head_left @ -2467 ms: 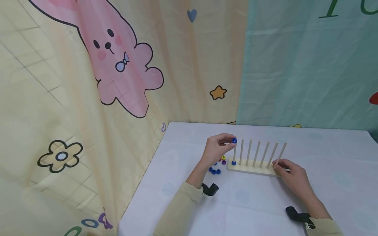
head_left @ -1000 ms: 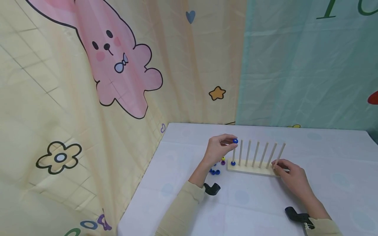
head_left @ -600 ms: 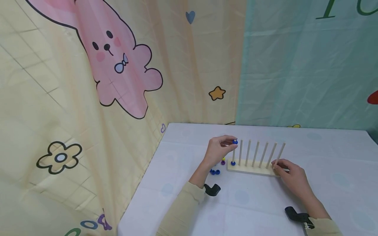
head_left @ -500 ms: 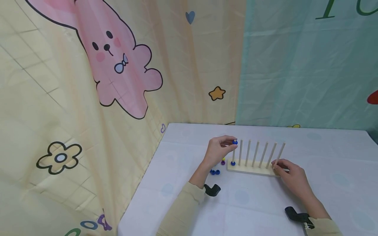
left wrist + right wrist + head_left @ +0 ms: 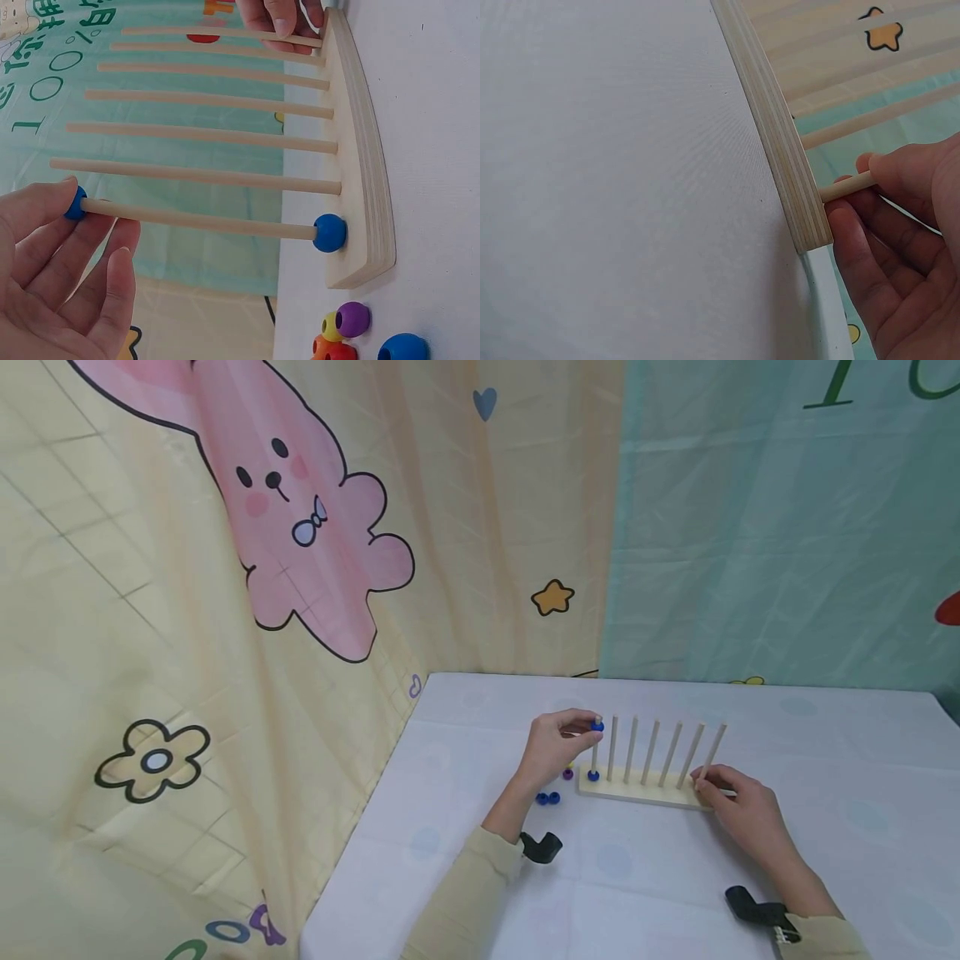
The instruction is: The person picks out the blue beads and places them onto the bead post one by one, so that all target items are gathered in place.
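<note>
My left hand [image 5: 551,747] pinches a blue bead [image 5: 76,204] between thumb and fingertips, right at the top of the leftmost peg [image 5: 195,220]. In the head view a bit of the peg's tip shows above this bead. A second blue bead [image 5: 330,233] sits at the foot of the same peg, against the wooden base [image 5: 645,787]. Several more upright pegs stand bare in a row. At the far end my right hand [image 5: 742,802] grips the rightmost peg [image 5: 849,185] low down, its fingers beside the base's end.
Loose beads lie on the white table [image 5: 637,893] left of the base: blue beads [image 5: 553,797], a purple bead [image 5: 352,319], a yellow bead [image 5: 330,327], red and orange ones. My left arm partly covers them in the head view. Printed curtains [image 5: 510,527] hang behind.
The pinched blue bead has tipped from its hole facing the camera to lying level, and has come down slightly over the peg's tip with my left hand. My right hand stays put.
</note>
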A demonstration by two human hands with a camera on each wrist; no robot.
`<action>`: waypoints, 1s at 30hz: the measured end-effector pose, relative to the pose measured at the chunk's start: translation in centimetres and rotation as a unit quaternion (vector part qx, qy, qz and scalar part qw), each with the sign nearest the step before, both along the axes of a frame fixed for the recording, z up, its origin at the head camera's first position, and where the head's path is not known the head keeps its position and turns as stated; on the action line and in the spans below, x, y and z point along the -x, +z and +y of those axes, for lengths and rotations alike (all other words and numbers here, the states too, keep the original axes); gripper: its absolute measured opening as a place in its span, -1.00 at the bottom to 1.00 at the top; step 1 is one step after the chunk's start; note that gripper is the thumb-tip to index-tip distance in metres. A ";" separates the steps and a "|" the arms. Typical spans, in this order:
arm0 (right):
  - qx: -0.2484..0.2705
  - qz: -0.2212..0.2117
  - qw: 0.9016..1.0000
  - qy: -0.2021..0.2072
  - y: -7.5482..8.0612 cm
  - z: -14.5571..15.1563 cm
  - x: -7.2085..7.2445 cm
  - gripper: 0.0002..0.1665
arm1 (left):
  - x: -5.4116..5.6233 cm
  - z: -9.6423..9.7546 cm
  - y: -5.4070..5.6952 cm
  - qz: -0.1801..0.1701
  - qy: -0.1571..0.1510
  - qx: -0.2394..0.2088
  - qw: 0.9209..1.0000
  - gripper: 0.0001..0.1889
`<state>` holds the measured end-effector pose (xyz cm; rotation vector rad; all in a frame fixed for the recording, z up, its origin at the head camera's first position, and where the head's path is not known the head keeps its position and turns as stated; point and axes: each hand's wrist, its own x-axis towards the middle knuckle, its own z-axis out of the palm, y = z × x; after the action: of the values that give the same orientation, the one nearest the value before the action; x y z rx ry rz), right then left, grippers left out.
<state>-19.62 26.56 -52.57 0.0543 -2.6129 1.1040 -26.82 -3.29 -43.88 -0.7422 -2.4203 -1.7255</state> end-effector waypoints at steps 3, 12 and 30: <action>0.000 0.001 1.000 0.003 0.1 -0.1 -0.1 -0.70 | 0.1 -0.1 -0.3 0.001 -0.001 -0.004 1.000 -0.75; -0.006 -0.003 1.000 0.005 0.1 0.2 0.0 -0.67 | 0.0 -0.2 -0.4 -0.004 -0.004 -0.005 1.000 -0.75; -0.006 0.002 1.000 0.001 0.1 0.0 -0.1 -0.68 | 0.0 0.0 -1.3 -0.028 0.006 0.005 1.000 -0.73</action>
<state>-19.49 26.59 -52.48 0.0607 -2.6170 1.0884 -26.84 -3.29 -45.20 -0.6898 -2.4667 -1.7536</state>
